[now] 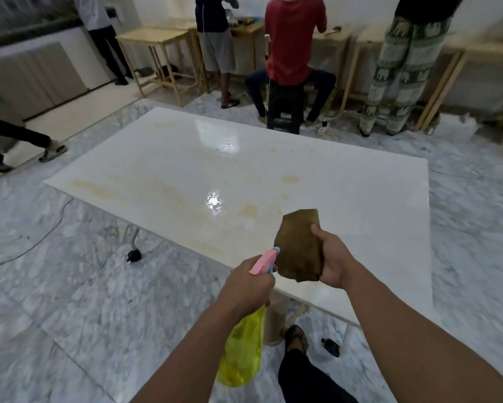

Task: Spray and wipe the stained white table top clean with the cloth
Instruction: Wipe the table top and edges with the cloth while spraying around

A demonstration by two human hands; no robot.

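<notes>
The left hand (246, 282) grips a spray bottle (243, 349) by its pink head, the yellow body hanging below, at the near edge of the white tabletop (360, 205). No label or writing shows on the bottle. The right hand (333, 258) clutches a brown cloth (298, 245) above the tabletop, probably not touching it. Yellowish stains (250, 210) streak the glossy surface.

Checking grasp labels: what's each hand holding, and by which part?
Left hand grips the yellow spray bottle at its neck, just under the pink spray head. Right hand holds the brown cloth by its right edge.
</notes>
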